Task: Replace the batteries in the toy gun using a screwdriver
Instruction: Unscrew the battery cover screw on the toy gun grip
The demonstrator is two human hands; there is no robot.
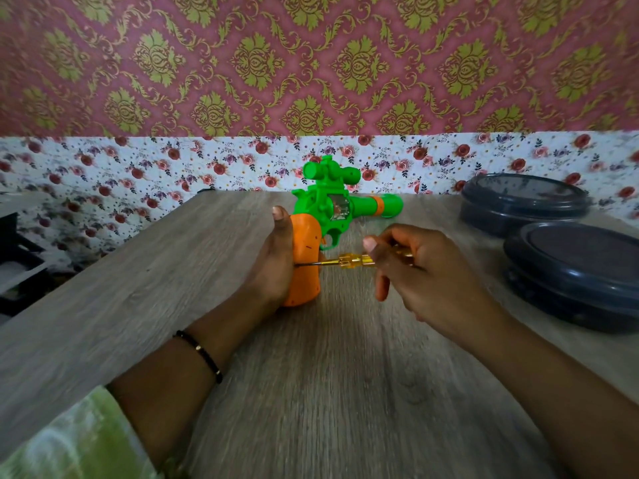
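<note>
A toy gun (332,205) with a green body, a scope on top and an orange grip stands upright on the wooden table (345,375), barrel pointing right. My left hand (275,257) grips the orange grip from the left side, thumb up along its back. My right hand (422,271) holds a screwdriver (349,261) with a clear yellow handle, lying nearly level. Its dark metal tip touches the right face of the orange grip. No batteries are in sight.
Two dark round lidded containers stand at the right, one at the back (522,202) and one nearer (577,271). A patterned wall rises behind the table. Dark shelving (17,257) sits beyond the table's left edge.
</note>
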